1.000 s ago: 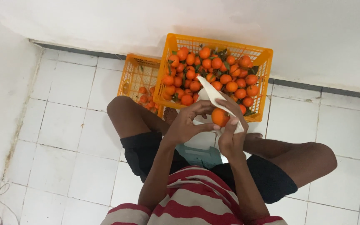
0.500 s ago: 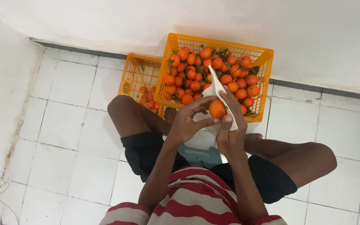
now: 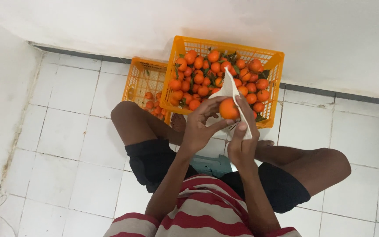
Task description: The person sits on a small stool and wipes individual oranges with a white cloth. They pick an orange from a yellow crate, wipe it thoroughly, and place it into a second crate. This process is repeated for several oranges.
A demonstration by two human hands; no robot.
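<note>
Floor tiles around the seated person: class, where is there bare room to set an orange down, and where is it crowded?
Bare tiles lie left of the left knee toward the side wall, and right of the right knee. Ahead it is crowded: the full crate and the smaller crate stand against the back wall.

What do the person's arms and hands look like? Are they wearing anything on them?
Both arms are bare from the short sleeves down. The left hand and right hand wear no gloves, and no rings or watch show. The shirt has red and pale grey stripes, and its sleeves end high on the upper arms.
</note>
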